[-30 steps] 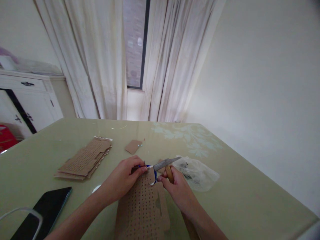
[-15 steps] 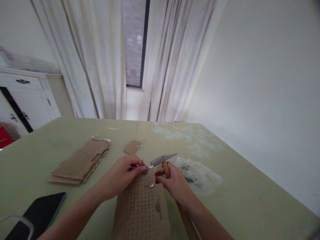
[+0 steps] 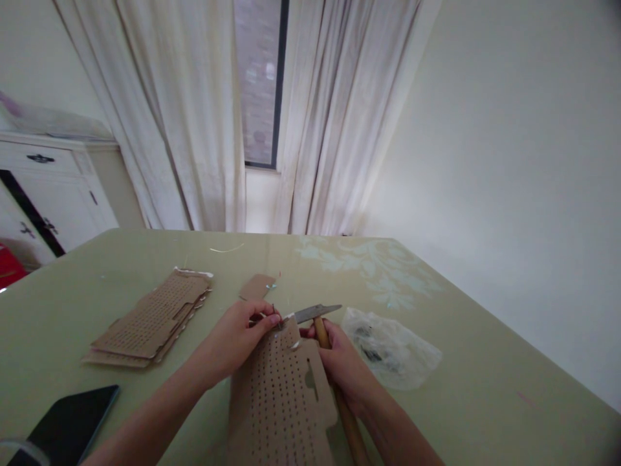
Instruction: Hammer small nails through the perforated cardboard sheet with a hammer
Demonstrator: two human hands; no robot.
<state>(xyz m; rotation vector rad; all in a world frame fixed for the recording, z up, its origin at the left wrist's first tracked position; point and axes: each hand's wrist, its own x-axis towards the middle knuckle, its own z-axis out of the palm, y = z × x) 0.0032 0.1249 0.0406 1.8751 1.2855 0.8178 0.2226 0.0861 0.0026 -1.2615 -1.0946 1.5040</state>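
My right hand (image 3: 342,362) is closed around the wooden handle of a hammer (image 3: 353,432). The hammer's grey metal head lies just above the top corner of a brown cardboard sheet (image 3: 276,401) punched with rows of small holes. That hand's fingers are also close to the sheet's right edge, and I cannot tell whether they grip it. My left hand (image 3: 247,336) is at the sheet's top edge, thumb and fingertips pinched together. A small thin dark piece shows at those fingertips, too small to name. White torn bits show along the sheet's top and upper right edge.
A stack of similar perforated cardboard (image 3: 150,317) lies on the left. A small cardboard piece (image 3: 257,287) is beyond my hands. On the right lies a clear plastic bag (image 3: 395,353) with dark small things inside. A black flat device (image 3: 68,421) sits at the lower left.
The cardboard's top edge and the hammer have shifted slightly, and the sheet's right side is tilted a little more. The left hand still pinches at the top edge.
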